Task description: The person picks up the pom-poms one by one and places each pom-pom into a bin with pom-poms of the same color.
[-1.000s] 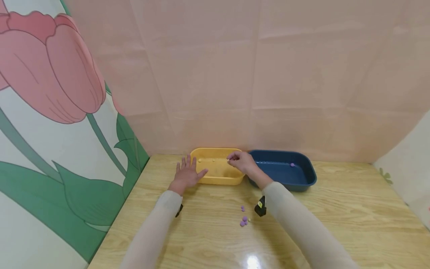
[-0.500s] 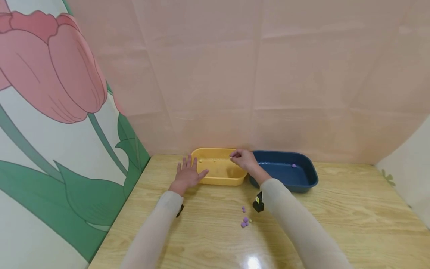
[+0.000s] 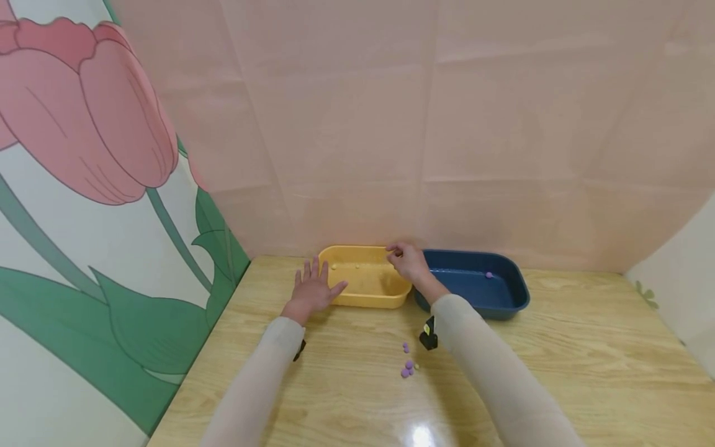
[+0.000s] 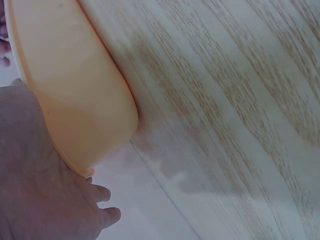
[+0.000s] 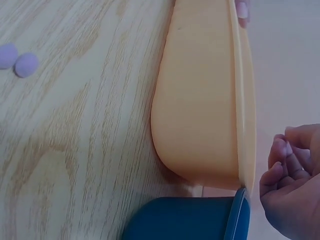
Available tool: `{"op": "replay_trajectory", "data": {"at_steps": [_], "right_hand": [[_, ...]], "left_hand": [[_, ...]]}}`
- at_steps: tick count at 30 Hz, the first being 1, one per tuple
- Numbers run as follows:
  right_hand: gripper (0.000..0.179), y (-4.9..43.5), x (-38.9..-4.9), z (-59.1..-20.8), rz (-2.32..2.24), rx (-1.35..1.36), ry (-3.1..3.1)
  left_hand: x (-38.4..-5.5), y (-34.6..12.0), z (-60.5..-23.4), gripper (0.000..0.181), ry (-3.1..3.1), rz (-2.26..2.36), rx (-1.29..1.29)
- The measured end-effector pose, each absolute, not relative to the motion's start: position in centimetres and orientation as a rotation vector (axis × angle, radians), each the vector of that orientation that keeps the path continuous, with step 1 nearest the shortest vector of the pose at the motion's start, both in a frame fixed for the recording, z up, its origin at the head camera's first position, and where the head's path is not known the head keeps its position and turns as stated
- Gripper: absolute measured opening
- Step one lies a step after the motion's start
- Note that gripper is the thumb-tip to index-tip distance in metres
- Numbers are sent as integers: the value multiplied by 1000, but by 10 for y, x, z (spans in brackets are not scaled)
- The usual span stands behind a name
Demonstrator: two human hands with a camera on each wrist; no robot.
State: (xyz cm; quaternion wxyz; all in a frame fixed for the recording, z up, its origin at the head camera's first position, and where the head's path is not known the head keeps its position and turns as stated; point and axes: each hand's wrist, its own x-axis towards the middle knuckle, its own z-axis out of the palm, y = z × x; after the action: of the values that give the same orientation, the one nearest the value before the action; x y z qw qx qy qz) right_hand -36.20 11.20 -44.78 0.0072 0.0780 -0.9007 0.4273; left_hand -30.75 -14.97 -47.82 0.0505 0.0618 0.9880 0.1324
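Note:
My left hand (image 3: pixel 310 292), fingers straight and spread, rests at the left end of the yellow tray (image 3: pixel 368 302). In the left wrist view its palm lies against the tray's rim. Over the tray's right end hovers my right hand (image 3: pixel 409 263), with a small gap between thumb and index finger and nothing visible between them. The right wrist view shows its other fingers (image 5: pixel 272 177) loosely curled beside the rim. Inside the yellow tray lie two small yellow balls, one a pom-pom-like ball (image 3: pixel 334 267) near the left end. Part of the tray's right end is hidden by my right hand.
A dark blue tray (image 3: pixel 480 308) stands against the yellow one's right side, with a purple pom-pom (image 3: pixel 488 274) in it. Several purple pom-poms (image 3: pixel 405 372) and a small yellow ball (image 3: pixel 416 366) lie on the wooden table (image 3: pixel 346 385). A pink-covered wall (image 3: pixel 357 155) rises behind.
My right hand has shifted slightly right and up, and its thumb and index finger have parted; the small pale ball they pinched no longer shows. The left hand stays put.

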Motion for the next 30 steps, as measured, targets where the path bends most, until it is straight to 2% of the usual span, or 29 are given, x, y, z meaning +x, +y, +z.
{"op": "replay_trajectory", "data": {"at_steps": [13,30], "right_hand": [[28,125,-356,-444,1448,200,-2785],[33,148,-322,-437,1606,278,-2780]], "left_hand": [[-309,-150,-482,92,3015,346,180],[-307,-149,-479,90,3011,389,184]]}}
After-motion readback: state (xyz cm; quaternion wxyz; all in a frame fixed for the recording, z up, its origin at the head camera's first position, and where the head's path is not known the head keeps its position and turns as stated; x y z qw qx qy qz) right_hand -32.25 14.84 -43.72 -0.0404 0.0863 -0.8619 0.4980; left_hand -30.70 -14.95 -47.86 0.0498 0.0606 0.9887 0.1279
